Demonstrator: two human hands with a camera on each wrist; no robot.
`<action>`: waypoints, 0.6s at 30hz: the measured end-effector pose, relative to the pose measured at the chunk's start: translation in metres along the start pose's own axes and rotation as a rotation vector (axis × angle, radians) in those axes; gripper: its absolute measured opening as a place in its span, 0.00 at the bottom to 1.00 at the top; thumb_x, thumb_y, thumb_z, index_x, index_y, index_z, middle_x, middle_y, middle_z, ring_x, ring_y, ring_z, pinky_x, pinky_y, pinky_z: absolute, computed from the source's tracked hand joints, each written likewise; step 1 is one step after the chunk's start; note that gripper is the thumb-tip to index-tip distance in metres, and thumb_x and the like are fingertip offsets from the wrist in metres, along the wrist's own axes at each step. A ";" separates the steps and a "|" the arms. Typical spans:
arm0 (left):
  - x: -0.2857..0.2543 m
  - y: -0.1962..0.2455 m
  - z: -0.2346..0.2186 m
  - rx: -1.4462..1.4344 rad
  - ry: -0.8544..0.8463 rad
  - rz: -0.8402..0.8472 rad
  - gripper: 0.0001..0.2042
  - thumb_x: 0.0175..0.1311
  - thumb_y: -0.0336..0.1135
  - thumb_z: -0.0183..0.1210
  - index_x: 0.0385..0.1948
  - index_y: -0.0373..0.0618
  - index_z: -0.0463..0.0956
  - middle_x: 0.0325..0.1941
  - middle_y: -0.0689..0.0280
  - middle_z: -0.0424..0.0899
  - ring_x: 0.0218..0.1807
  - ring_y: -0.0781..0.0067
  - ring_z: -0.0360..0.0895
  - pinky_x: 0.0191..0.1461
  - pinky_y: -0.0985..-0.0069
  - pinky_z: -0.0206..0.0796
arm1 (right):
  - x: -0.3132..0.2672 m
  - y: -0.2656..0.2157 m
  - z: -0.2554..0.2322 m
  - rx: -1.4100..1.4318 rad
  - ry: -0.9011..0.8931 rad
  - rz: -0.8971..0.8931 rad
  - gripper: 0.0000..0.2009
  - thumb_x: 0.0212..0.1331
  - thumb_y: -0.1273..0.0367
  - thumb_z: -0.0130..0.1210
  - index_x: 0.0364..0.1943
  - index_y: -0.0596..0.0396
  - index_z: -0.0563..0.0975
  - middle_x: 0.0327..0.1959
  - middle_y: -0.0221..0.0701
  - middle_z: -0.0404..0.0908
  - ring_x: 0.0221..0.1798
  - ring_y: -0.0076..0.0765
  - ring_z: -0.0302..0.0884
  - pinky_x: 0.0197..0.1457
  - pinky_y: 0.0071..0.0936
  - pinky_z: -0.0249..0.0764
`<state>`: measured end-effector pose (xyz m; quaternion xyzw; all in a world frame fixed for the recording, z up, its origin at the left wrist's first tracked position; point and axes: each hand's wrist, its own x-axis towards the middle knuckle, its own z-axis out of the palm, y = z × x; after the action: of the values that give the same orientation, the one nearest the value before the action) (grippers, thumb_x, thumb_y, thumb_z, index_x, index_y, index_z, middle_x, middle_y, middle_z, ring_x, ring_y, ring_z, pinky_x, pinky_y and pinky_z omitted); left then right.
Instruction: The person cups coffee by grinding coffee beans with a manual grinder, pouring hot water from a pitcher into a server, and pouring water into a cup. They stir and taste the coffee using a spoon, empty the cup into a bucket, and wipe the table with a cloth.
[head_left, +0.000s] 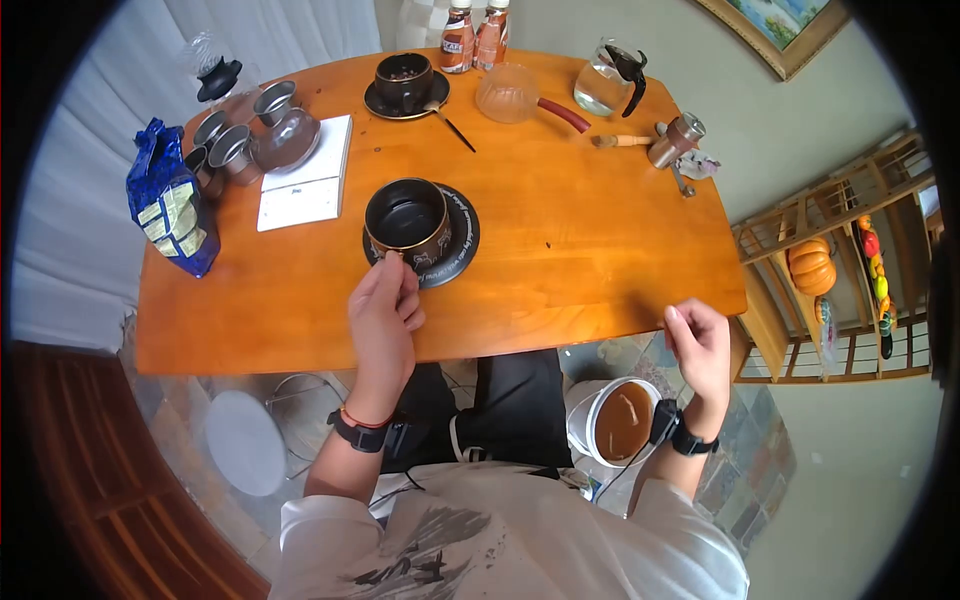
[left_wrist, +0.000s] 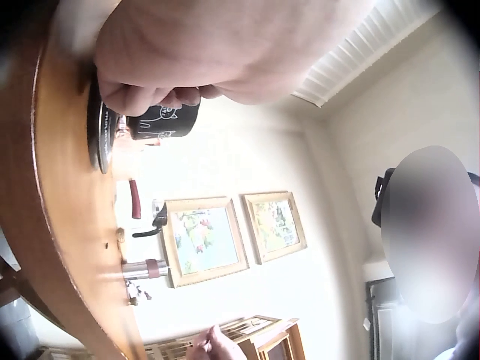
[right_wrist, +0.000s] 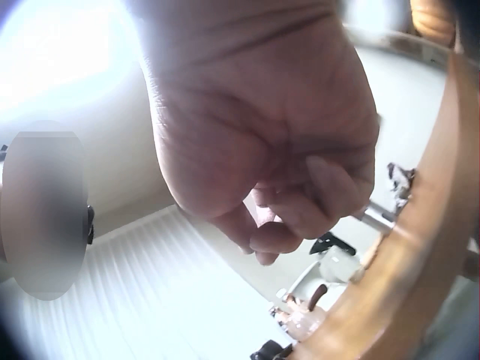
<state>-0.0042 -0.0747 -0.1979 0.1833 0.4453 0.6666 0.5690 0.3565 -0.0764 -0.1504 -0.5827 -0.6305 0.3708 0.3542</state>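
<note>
My left hand (head_left: 385, 310) pinches the near-side handle of a black cup (head_left: 405, 215) with a gold rim and white line drawings. Beneath it lies a black saucer (head_left: 462, 245) with white lettering, and the cup sits over its left part. The left wrist view shows a narrow gap between the raised cup (left_wrist: 165, 121) and the saucer (left_wrist: 103, 127). The cup looks dark inside. By the table's right front edge, my right hand (head_left: 703, 345) hangs with loosely curled fingers and holds nothing; its palm faces the right wrist camera.
Behind the cup stand another black cup (head_left: 404, 82) with a spoon, a glass pot with a red handle (head_left: 565, 115) and a glass jug (head_left: 600, 85). A notepad (head_left: 308, 185), metal cups (head_left: 233, 150) and a blue bag (head_left: 172, 200) are leftward. A metal grinder (head_left: 677, 140) stands right; a bucket (head_left: 590, 420) is below.
</note>
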 end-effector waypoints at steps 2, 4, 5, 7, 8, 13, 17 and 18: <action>0.000 -0.006 -0.006 0.013 -0.037 -0.010 0.14 0.80 0.42 0.51 0.30 0.48 0.71 0.27 0.75 0.68 0.23 0.87 0.54 0.25 0.84 0.46 | -0.025 0.022 -0.008 0.070 0.135 0.107 0.12 0.71 0.68 0.59 0.28 0.59 0.79 0.18 0.19 0.72 0.22 0.13 0.65 0.26 0.17 0.59; 0.001 -0.010 -0.009 0.055 -0.066 0.013 0.15 0.80 0.42 0.51 0.30 0.46 0.73 0.25 0.75 0.68 0.21 0.88 0.54 0.22 0.85 0.44 | -0.038 0.035 -0.012 0.032 0.171 0.126 0.13 0.73 0.67 0.58 0.28 0.58 0.78 0.17 0.20 0.72 0.20 0.13 0.63 0.24 0.17 0.57; 0.001 -0.012 -0.010 0.049 -0.073 0.007 0.15 0.80 0.42 0.51 0.30 0.46 0.73 0.25 0.75 0.68 0.21 0.88 0.54 0.22 0.85 0.44 | -0.043 0.038 -0.013 0.004 0.205 0.140 0.14 0.74 0.66 0.56 0.28 0.57 0.77 0.16 0.20 0.72 0.19 0.13 0.61 0.22 0.17 0.54; 0.000 -0.012 -0.010 0.080 -0.088 0.023 0.16 0.80 0.42 0.51 0.29 0.45 0.74 0.24 0.75 0.67 0.19 0.89 0.53 0.21 0.85 0.42 | -0.045 0.041 -0.016 -0.033 0.223 0.138 0.15 0.74 0.66 0.56 0.28 0.57 0.78 0.17 0.20 0.72 0.20 0.13 0.62 0.23 0.17 0.56; 0.001 -0.013 -0.011 0.076 -0.094 0.022 0.16 0.80 0.42 0.51 0.29 0.45 0.74 0.24 0.75 0.67 0.19 0.89 0.53 0.21 0.85 0.42 | -0.044 0.037 -0.015 -0.086 0.246 0.145 0.14 0.73 0.66 0.57 0.28 0.58 0.78 0.17 0.20 0.72 0.21 0.13 0.63 0.25 0.17 0.57; 0.003 -0.012 -0.005 0.193 -0.031 0.001 0.17 0.78 0.43 0.55 0.29 0.43 0.77 0.26 0.73 0.72 0.18 0.90 0.55 0.19 0.85 0.41 | -0.033 0.012 0.002 -0.132 0.263 0.047 0.13 0.71 0.68 0.59 0.28 0.59 0.78 0.18 0.19 0.72 0.23 0.12 0.64 0.26 0.18 0.59; 0.010 -0.016 0.001 0.311 0.002 0.024 0.17 0.77 0.45 0.56 0.31 0.41 0.79 0.29 0.69 0.78 0.16 0.89 0.56 0.18 0.85 0.41 | -0.022 0.000 0.032 -0.103 0.163 -0.009 0.13 0.70 0.68 0.60 0.27 0.58 0.79 0.17 0.18 0.72 0.21 0.12 0.64 0.25 0.18 0.59; 0.014 -0.023 -0.001 0.351 0.000 0.077 0.17 0.76 0.46 0.57 0.32 0.41 0.80 0.28 0.68 0.80 0.15 0.89 0.56 0.18 0.85 0.41 | -0.020 -0.007 0.043 -0.060 0.142 0.005 0.13 0.70 0.67 0.60 0.27 0.58 0.79 0.17 0.18 0.73 0.21 0.12 0.65 0.25 0.18 0.60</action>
<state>0.0047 -0.0632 -0.2208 0.2966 0.5478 0.5998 0.5022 0.3166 -0.0988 -0.1647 -0.6194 -0.6130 0.3106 0.3795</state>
